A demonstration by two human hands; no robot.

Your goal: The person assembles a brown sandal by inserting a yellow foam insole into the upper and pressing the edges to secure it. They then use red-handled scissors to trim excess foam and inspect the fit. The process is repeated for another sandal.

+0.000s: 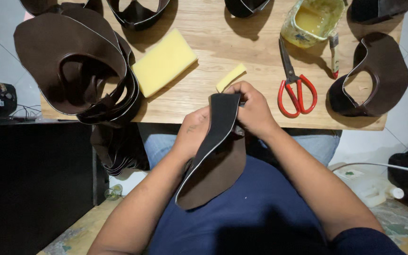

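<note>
Pale wooden tabletop (204, 101) fills the upper part of my view, with white floor tiles showing past its edges and a dark cabinet (29, 184) at lower left. From the left, I see a stack of dark brown cut leather pieces (72, 61) curling over the table's near edge, then a large yellow foam block (164, 62) and a small yellow foam strip (231, 77) just beyond the hands.

Below the table's near edge, over the lap, my left hand (192, 134) is curled around the left edge of a dark brown leather shoe piece with a pale trimmed edge (216, 156), thumb on its black inner face. My right hand (253, 109) is closed in a pinch on the piece's top end. Its long axis runs from that top end by the table edge down and slightly left, to a rounded end pointing at my navy shirt (256, 208).

Right of the hands lie red-handled scissors (294, 85), blades pointing away from me, then a yellowish pot of glue (312, 21) with a brush (335, 54) beside it, and another dark brown leather cutout (371, 78) at the table's right end. Nothing lies between the hands and the held piece.
</note>
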